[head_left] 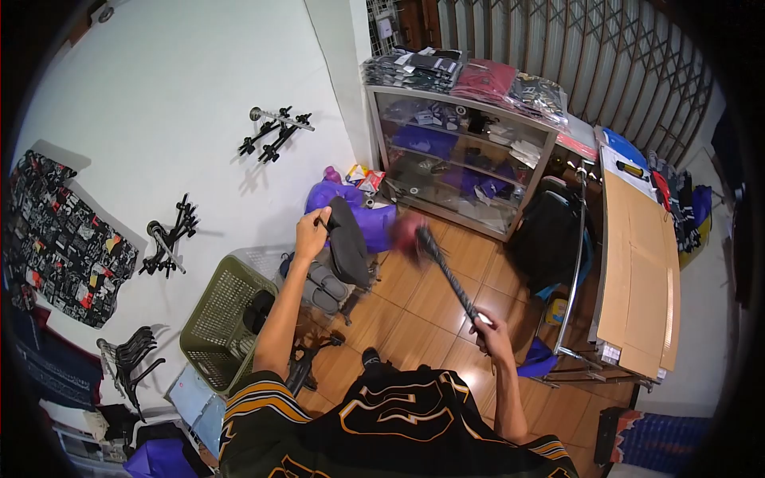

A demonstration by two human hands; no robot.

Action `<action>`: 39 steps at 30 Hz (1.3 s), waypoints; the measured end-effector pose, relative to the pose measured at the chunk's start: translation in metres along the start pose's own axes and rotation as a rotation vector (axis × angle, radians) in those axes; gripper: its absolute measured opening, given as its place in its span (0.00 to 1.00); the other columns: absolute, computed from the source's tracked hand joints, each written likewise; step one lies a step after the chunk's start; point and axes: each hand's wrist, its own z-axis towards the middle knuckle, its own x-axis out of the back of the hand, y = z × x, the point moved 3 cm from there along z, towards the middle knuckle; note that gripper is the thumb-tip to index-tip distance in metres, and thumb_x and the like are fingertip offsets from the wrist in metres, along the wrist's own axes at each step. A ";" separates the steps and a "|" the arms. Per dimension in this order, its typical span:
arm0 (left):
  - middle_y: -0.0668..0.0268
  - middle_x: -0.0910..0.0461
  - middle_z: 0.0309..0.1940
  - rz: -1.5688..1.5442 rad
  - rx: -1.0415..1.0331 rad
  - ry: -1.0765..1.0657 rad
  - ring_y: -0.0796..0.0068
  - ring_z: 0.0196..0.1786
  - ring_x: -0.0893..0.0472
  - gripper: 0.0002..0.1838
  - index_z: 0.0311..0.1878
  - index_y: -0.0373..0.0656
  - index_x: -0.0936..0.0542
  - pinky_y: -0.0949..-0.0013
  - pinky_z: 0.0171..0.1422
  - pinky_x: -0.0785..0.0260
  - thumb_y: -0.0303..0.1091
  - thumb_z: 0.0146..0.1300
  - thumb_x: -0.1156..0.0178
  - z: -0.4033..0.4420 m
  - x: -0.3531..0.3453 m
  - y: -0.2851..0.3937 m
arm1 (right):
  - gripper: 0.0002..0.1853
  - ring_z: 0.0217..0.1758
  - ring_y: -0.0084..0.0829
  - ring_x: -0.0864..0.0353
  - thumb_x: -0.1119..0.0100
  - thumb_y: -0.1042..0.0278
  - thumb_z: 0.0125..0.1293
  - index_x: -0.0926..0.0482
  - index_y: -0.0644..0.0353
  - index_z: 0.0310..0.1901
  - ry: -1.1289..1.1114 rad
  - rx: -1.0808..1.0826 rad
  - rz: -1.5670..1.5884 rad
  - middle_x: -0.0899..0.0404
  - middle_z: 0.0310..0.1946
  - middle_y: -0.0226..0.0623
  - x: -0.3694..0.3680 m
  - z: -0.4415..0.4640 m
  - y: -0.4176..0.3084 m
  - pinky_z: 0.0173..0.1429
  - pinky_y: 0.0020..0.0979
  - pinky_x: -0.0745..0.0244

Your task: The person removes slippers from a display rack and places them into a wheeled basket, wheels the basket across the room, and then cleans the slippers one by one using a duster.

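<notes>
My left hand (312, 233) is closed on the edge of a dark grey, flat, elongated item (347, 245), held upright; its exact kind is unclear. In my right hand (492, 336) is a duster (448, 275) with a dark twisted handle. Its reddish head is smeared by motion and points toward the grey item, a short gap apart. Below my left hand stands a pair of grey shoes (323, 285) on a low stand. Behind the grey item lies a puffy purple thing (374, 225).
A green perforated basket (219, 307) with dark things inside stands at left. Black-hooked wall racks (279, 134) jut from the white wall. Ahead is a glass display cabinet (462, 151) with packed clothes on top. A cardboard-topped table (641, 279) and black bag (550, 231) are at right.
</notes>
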 end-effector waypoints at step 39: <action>0.42 0.19 0.45 0.860 0.277 -0.215 0.43 0.51 0.20 0.17 0.44 0.33 0.19 0.53 0.59 0.28 0.30 0.51 0.44 0.014 0.024 -0.035 | 0.15 0.26 0.23 0.23 0.40 0.71 0.64 0.20 0.69 0.50 -0.021 0.238 -0.746 0.19 0.24 0.33 0.002 -0.015 -0.039 0.33 0.28 0.28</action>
